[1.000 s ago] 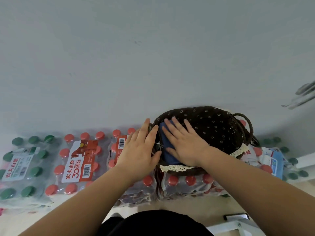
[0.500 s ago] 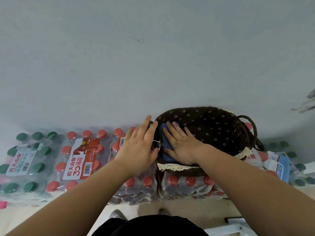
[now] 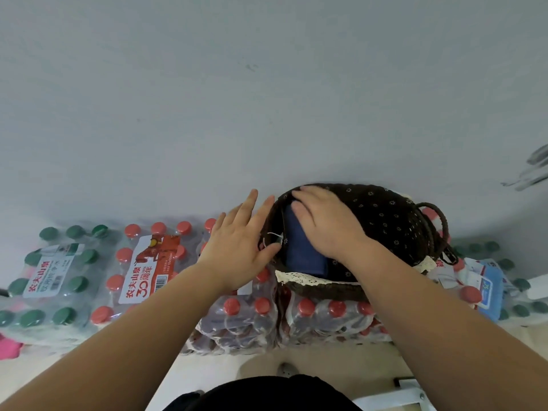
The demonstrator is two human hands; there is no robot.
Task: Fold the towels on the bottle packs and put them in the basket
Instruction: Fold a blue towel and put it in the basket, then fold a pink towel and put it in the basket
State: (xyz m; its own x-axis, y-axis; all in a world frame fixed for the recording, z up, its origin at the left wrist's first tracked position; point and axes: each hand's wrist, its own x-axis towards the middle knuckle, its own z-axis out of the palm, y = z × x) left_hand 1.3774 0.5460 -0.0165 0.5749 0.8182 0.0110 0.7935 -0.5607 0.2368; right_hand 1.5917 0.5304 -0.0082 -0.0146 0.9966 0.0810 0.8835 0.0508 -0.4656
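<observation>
A dark brown basket [image 3: 385, 221] with a flowered lining and a lace edge stands on the red-capped bottle packs [image 3: 323, 318]. Inside it, along its left side, lies a folded dark blue towel [image 3: 302, 250]. My right hand [image 3: 326, 221] lies flat on that towel, palm down, fingers reaching to the basket's far left rim. My left hand [image 3: 240, 244] rests flat against the outside of the basket's left wall, fingers spread, holding nothing.
More shrink-wrapped packs stretch left, with red caps [image 3: 142, 262] and green caps [image 3: 50, 277]. A blue-labelled pack [image 3: 486, 289] sits to the right of the basket. A grey wall rises behind. Something pink [image 3: 9, 348] lies at the lower left edge.
My right hand has slid farther into the basket over the blue towel, toward the far rim. My left hand stays against the basket's left side.
</observation>
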